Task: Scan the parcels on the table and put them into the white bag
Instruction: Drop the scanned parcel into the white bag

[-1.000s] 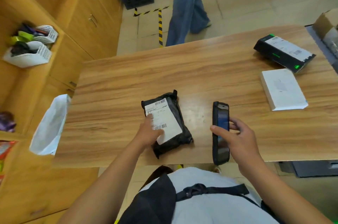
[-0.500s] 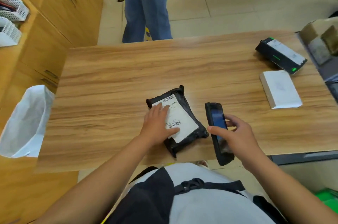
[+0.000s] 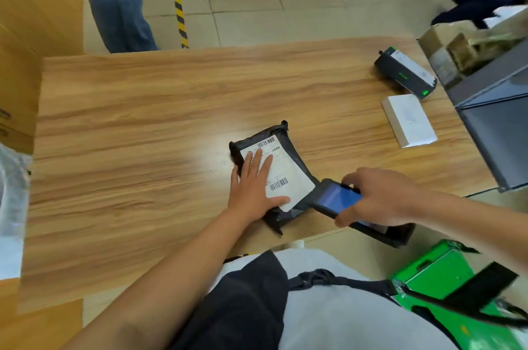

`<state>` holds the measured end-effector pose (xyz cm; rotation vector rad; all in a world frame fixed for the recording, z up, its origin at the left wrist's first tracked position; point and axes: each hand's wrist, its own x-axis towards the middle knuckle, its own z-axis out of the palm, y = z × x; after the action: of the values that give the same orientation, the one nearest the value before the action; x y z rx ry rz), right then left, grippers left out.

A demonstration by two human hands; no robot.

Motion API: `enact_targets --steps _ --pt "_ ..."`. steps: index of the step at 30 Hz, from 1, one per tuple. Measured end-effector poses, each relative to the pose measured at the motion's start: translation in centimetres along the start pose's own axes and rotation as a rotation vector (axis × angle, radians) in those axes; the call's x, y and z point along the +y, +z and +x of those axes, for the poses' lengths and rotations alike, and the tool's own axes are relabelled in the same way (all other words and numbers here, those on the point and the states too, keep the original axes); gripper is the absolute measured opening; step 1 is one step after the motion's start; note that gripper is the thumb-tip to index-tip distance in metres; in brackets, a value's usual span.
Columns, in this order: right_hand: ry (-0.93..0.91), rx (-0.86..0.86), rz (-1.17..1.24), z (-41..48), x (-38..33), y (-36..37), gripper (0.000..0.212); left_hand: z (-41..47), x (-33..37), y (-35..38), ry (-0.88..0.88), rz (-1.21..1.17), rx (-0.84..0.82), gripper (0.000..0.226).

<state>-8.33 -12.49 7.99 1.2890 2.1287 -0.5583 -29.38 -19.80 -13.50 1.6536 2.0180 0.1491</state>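
A black plastic parcel point(image 3: 298, 162) with a white barcode label lies near the front edge of the wooden table point(image 3: 128, 149). My left hand point(image 3: 253, 186) lies flat on its label with straight fingers, pressing it down. My right hand point(image 3: 377, 196) grips a black handheld scanner point(image 3: 335, 198) with a lit blue screen, its top end over the parcel's right corner. A black parcel with a white label point(image 3: 404, 72) and a white box point(image 3: 408, 119) lie at the table's right end. The white bag point(image 3: 11, 206) shows at the left edge, mostly cut off.
A grey bin point(image 3: 497, 115) and a cardboard box point(image 3: 454, 46) stand right of the table. A green case point(image 3: 445, 275) sits on the floor by my right side. Wooden cabinets point(image 3: 25, 21) line the left. A person's jeans-clad legs point(image 3: 114, 0) stand beyond the table; another person crouches at far right.
My right hand has swung the scanner left and tilted it toward the parcel's lower barcode. My left hand has spread flatter on the label. The view has shifted right, pushing the bag toward the edge.
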Motion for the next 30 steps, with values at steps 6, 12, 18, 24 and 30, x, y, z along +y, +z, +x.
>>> enact_targets --steps 6,12,18,24,30 --pt "0.040 -0.053 -0.142 -0.2 -2.1 -0.4 0.063 0.2 -0.4 0.5 0.028 -0.041 0.026 0.121" --pt "0.120 -0.040 -0.087 -0.4 -1.8 -0.2 0.062 0.2 -0.6 0.3 0.059 -0.073 -0.002 0.121" --pt "0.117 -0.047 -0.078 -0.7 -1.5 0.0 0.069 0.1 -0.7 0.0 0.053 -0.073 -0.031 0.119" --pt "0.116 -0.070 -0.016 -1.2 -0.4 -0.6 0.066 0.3 -0.6 -0.1 0.041 -0.040 -0.063 0.120" --pt "0.141 -0.072 0.400 -1.3 2.4 -0.9 0.060 2.1 -0.9 -2.4 0.157 0.126 -0.174 0.109"
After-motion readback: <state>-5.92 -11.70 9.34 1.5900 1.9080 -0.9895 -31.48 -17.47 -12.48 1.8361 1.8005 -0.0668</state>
